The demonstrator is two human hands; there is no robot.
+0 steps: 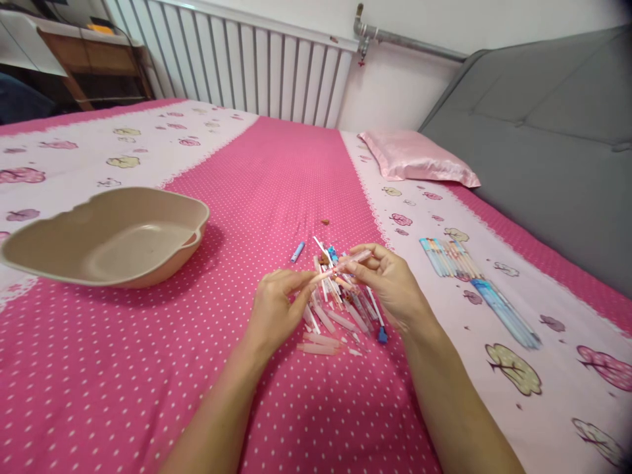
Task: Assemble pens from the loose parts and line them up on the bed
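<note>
My left hand (279, 306) pinches one end of a slim pink and white pen (340, 266) between thumb and fingertips. The pen's translucent pink other end is in the fingers of my right hand (388, 280). Both hands are closed and hold it slightly tilted above a loose heap of pen parts (340, 316). Thin white sticks, clear pinkish tubes and small blue and brown pieces make up the heap, partly hidden by my hands. A short blue cap-like piece (297, 251) lies just beyond my left hand. Near my right wrist is a dark blue piece (382, 334).
A beige basin (113, 227) stands at the left on the pink dotted bedspread (276, 171). To the right lie a row of pens (450, 257) and a blue bunch of pens (506, 313). A pink pillow (415, 155) rests by the grey headboard (533, 118); a white radiator (237, 59) is behind.
</note>
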